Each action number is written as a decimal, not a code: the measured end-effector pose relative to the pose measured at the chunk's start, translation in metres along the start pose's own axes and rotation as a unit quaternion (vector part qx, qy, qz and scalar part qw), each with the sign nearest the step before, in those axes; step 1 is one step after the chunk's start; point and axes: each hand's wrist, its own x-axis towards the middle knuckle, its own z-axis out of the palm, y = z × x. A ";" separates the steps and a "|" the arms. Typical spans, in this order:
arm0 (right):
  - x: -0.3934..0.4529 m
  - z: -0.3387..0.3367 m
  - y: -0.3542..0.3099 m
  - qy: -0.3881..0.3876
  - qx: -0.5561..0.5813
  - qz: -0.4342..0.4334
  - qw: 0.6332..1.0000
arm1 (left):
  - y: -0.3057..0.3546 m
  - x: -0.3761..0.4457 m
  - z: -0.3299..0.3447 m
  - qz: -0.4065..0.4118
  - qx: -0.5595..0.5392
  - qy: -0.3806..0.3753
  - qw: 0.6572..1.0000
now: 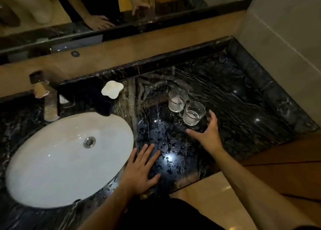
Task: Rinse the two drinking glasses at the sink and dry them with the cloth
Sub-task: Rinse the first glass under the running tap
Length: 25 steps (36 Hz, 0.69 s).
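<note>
Two cylindrical clear drinking glasses, the near glass [193,114] and the far glass [177,100], stand upright and touching on the wet, veined black marble counter [234,94], right of the oval white glazed sink [52,160]. The right hand [207,134], fingers spread, hovers just beside the near glass. The left hand [141,168] lies flat on the counter, fingers straight and slightly spread. A dark cloth [104,104] lies behind the sink.

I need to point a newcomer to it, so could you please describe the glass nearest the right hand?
Start at the white oval sink and move right across the wet black marble counter. Two clear drinking glasses stand together; the nearer glass is just beyond the open right hand, closer than the farther glass.
</note>
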 end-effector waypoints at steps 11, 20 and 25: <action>0.035 0.024 -0.016 0.000 0.079 -0.037 0.996 | -0.004 -0.004 0.000 0.000 0.000 -0.025 1.000; 0.023 0.029 -0.018 0.024 0.085 -0.043 0.995 | -0.007 -0.002 0.001 0.008 -0.014 -0.008 1.000; -0.003 0.031 -0.011 -0.007 0.074 -0.043 0.996 | -0.009 -0.002 0.003 0.013 -0.023 0.000 1.000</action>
